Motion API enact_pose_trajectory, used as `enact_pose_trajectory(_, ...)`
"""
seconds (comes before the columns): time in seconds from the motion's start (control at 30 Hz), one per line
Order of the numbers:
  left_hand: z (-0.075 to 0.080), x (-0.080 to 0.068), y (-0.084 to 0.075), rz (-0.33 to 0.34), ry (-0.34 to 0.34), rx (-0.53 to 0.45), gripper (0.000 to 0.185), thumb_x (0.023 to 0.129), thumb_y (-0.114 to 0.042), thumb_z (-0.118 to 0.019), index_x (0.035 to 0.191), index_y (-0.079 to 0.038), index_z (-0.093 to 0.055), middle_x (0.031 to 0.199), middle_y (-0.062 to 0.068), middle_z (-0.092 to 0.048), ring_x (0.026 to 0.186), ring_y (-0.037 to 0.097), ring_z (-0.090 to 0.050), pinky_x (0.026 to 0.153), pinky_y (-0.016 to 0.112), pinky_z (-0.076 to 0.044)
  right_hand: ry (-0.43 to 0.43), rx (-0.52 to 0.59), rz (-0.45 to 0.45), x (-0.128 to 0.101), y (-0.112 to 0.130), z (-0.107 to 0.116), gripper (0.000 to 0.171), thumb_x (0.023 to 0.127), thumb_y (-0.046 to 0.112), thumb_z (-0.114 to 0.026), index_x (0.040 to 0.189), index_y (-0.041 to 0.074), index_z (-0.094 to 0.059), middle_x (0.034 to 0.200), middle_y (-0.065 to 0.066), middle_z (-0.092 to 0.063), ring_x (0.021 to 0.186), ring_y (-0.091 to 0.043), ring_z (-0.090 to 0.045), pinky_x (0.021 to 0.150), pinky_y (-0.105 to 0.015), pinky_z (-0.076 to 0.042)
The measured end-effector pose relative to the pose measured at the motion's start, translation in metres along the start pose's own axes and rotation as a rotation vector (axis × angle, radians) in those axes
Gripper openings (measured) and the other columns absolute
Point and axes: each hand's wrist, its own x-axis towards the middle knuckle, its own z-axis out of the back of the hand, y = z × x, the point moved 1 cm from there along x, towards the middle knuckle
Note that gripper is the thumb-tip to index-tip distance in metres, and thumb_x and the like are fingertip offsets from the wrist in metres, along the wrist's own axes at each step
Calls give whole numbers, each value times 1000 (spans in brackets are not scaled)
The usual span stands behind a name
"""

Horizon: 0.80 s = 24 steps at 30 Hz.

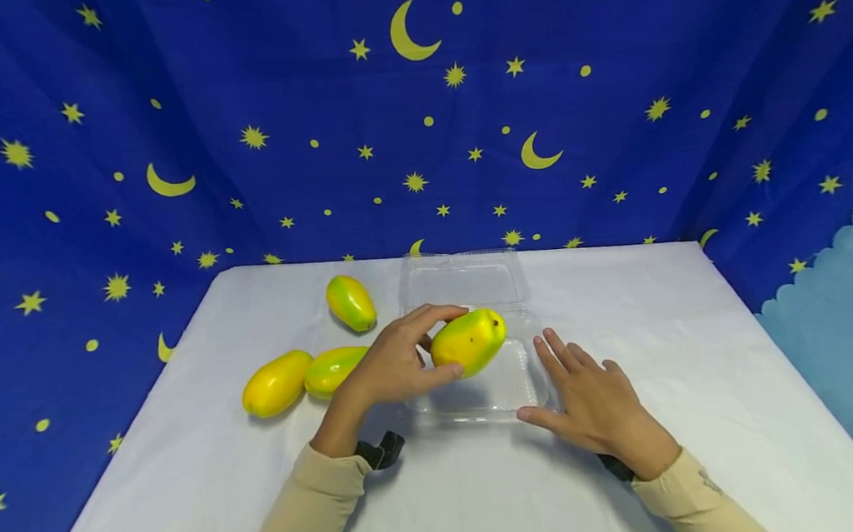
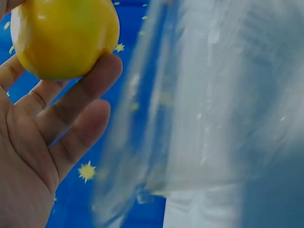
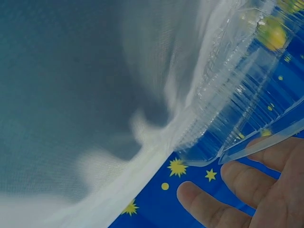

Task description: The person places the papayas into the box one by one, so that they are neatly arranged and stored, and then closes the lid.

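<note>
My left hand [image 1: 396, 356] grips a glossy yellow-green papaya [image 1: 470, 342] between thumb and fingers, above a clear plastic clamshell box [image 1: 510, 376]. In the left wrist view the papaya's rounded yellow end [image 2: 66, 38] sits against the fingers. The box lies with its lid [image 1: 461, 284] folded back, away from me. My right hand [image 1: 595, 407] is spread at the box's right side, fingertips right at the rim. From the right wrist, the hand [image 3: 256, 190] shows straight fingers beside the clear plastic wall [image 3: 232, 95]. Nothing lies in its grasp.
Left of the box are three more papayas: one farther back [image 1: 351, 303], one at far left [image 1: 278, 384], and one [image 1: 333, 371] partly hidden behind my left hand. All stand on a white-covered table [image 1: 648, 307], with a blue star-and-moon curtain [image 1: 308, 100] behind.
</note>
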Motion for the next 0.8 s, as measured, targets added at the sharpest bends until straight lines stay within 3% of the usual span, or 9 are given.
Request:
enact_pose_trajectory(0.2,-16,3,0,-14,24,46,65,85,-43,-76,144,-37,-49,143,-23,-51,107,4,-61,79,32,-59,1,-2,-6,1,2,-2,105,85,83,-47,159,11,-28,165,-12,-27,138,-39,-49,96,-70,-44)
enact_pose_trajectory(0.5,-27,4,2,4,57,55,65,86,-49,-74,145,-37,-49,144,-18,-53,94,7,-65,79,29,-57,-3,-9,20,4,2,-2,108,83,83,-50,159,9,-28,164,-13,-28,138,-38,-49,95,-69,-45)
enact_pose_trajectory(0.67,-33,6,3,36,94,78,65,87,-53,-71,146,-39,-47,143,-15,-55,99,6,-63,82,27,-56,-6,-11,33,6,1,0,109,81,83,-52,158,9,-29,164,-13,-29,138,-37,-49,92,-66,-48)
enact_pose_trajectory(0.8,-40,7,3,81,132,128,64,87,-56,-70,145,-41,-48,138,-14,-58,111,7,-61,93,33,-54,6,-2,29,5,1,-1,110,82,83,-52,158,7,-28,164,-13,-28,139,-37,-48,89,-64,-51)
